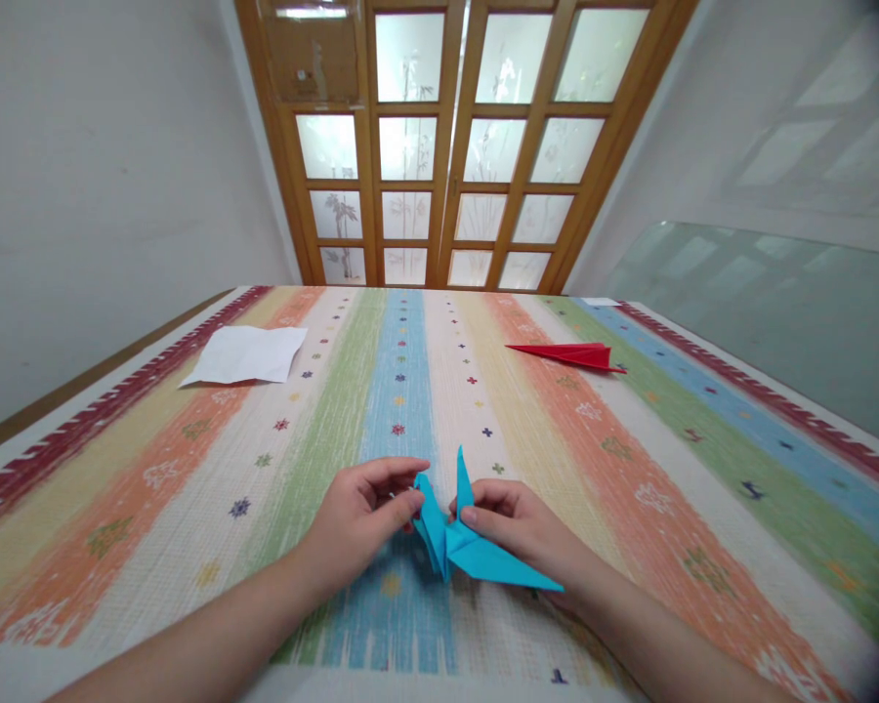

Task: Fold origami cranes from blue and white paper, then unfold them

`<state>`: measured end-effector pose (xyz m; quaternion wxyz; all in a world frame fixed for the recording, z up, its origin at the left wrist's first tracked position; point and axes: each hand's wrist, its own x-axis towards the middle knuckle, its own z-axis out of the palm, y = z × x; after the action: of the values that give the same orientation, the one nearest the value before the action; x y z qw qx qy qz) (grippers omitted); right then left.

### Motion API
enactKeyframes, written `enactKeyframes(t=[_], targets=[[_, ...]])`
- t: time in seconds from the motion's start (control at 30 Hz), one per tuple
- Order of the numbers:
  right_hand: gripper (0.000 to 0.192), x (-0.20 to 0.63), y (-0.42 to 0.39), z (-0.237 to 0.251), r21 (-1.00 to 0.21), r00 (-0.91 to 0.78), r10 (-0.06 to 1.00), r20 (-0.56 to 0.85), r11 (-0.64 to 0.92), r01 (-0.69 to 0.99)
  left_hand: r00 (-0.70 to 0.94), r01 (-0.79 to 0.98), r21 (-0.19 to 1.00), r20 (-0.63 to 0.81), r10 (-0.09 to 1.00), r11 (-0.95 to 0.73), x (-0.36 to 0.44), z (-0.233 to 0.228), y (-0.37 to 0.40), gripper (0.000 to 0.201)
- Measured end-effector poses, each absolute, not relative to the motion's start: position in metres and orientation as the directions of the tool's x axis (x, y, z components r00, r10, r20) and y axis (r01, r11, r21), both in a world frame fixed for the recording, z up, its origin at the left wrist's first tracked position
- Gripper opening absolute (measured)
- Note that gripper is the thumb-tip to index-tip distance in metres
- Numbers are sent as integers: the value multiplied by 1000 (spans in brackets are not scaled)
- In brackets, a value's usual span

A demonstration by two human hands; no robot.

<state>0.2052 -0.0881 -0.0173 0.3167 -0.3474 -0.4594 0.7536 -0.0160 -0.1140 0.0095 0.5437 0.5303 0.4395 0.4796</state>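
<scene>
Hands: two, one blue crane

Two bare forearms come into view from the bottom edge, with no sleeves, cuffs or gloves anywhere on the visible length. The left hand and the right hand carry no rings, watch, bracelet or wristband. The fingers are slender with short, unpainted nails, and nothing else of the person appears.

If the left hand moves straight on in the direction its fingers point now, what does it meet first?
The left hand points rightward, so it would probably first meet the blue folded paper that its fingertips already pinch, then the right hand.
</scene>
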Motion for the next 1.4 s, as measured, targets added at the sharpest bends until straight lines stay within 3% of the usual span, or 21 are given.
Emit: enactKeyframes(t=[0.8, 1.07, 1.17, 1.4], targets=[[29, 203, -95, -12, -931, -564, 796, -220, -345, -123, 72, 82, 987, 129, 989, -135, -17, 7, -117, 22], [25, 202, -97, -14, -988, -515, 852, -95, -146, -59, 81, 97, 978, 175, 981, -182, -16, 7, -119, 17], [23, 203, -98, -12, -995, -508, 859, -59, -89, -34, 111, 200, 935, 274, 955, -292, -20, 6, -116, 16], [25, 206, -95, -11, -996, -500, 865, -47, -78, -41, 228, 383, 688, 576, 785, -616, -30, 14, -111, 19]])
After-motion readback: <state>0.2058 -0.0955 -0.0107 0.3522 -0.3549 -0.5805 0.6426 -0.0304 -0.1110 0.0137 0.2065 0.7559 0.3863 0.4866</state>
